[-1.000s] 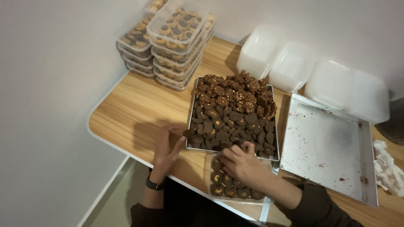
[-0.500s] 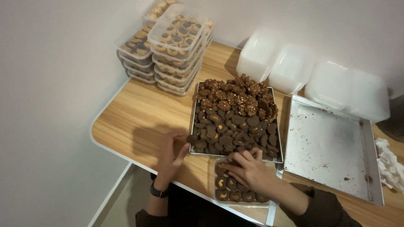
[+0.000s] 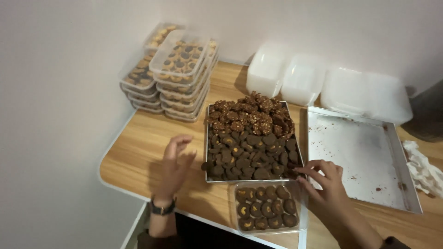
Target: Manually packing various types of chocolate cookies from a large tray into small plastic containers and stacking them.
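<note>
A metal baking tray (image 3: 207,138) heaped with dark chocolate cookies (image 3: 249,143) sits mid-table. In front of it lies a clear plastic box (image 3: 301,203) partly filled with rows of cookies (image 3: 265,207). My right hand (image 3: 325,186) reaches to the tray's near right corner, fingertips pinching at a cookie there. My left hand (image 3: 175,166), a watch on its wrist, is raised just left of the tray, fingers apart and holding nothing.
Two stacks of filled, lidded cookie boxes (image 3: 177,74) stand at the back left. Empty white plastic containers (image 3: 332,83) line the back wall. An empty crumb-strewn metal tray (image 3: 360,157) lies to the right, with a crumpled white cloth (image 3: 422,168) beyond. The table's edge runs near my body.
My left hand lifted off the table beside the tray and opened. My right hand moved from over the clear box to the tray's near right corner.
</note>
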